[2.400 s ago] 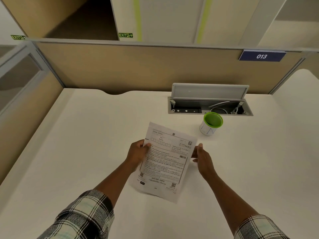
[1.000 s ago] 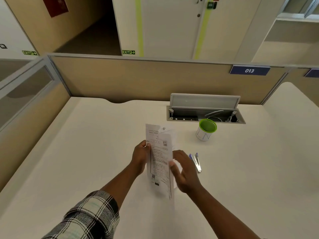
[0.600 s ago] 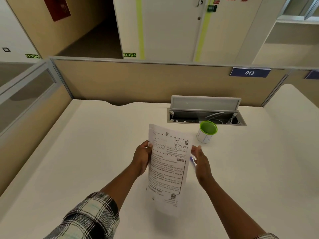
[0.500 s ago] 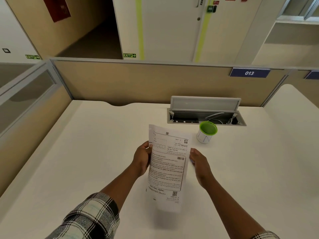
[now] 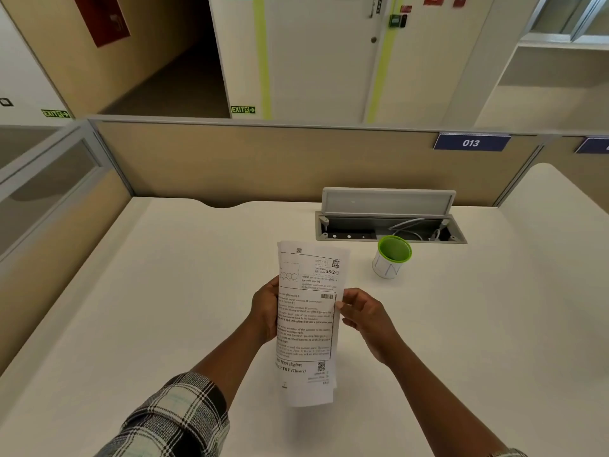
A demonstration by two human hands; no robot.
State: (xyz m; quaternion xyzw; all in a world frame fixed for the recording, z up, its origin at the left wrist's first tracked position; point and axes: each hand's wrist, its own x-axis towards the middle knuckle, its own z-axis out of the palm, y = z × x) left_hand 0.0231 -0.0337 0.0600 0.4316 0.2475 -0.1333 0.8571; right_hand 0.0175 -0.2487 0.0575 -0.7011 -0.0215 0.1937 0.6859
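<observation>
Left of the cup (image 5: 392,258), the left hand (image 5: 265,311) grips the papers (image 5: 306,324) by one edge; the right hand (image 5: 365,319) pinches the other; better loosen both and tap them square.

The right hand (image 5: 365,319) has pressed the paper (image 5: 308,328) inward from its right edge, narrowing it.
</observation>
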